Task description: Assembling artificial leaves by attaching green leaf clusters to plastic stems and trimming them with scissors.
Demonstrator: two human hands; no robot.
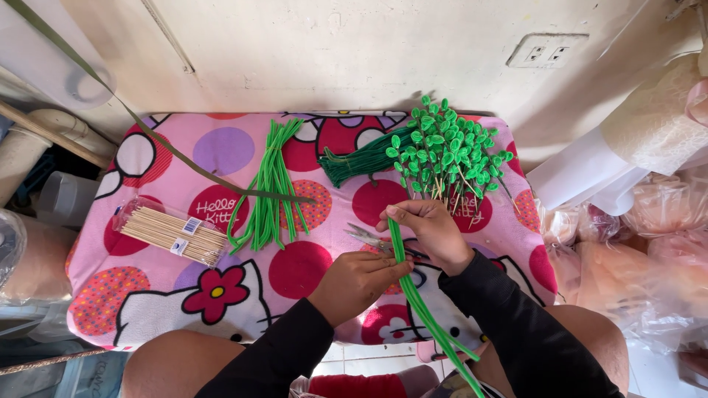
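Both hands (391, 250) – pinched on green stems (420, 309)

scissors (366, 236) partly hidden behind the hands (391, 254), green stems (431, 324) cut off at bottom edge

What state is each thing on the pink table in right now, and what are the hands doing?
Green pipe cleaners: gripped in both hands.
Left hand: closed on them.
Right hand: closed on them.
Skewer pack: lying flat, wrapped.
Scissors: lying flat.
Loose green stems: bundled, lying.
Leaf-topped sticks: piled.
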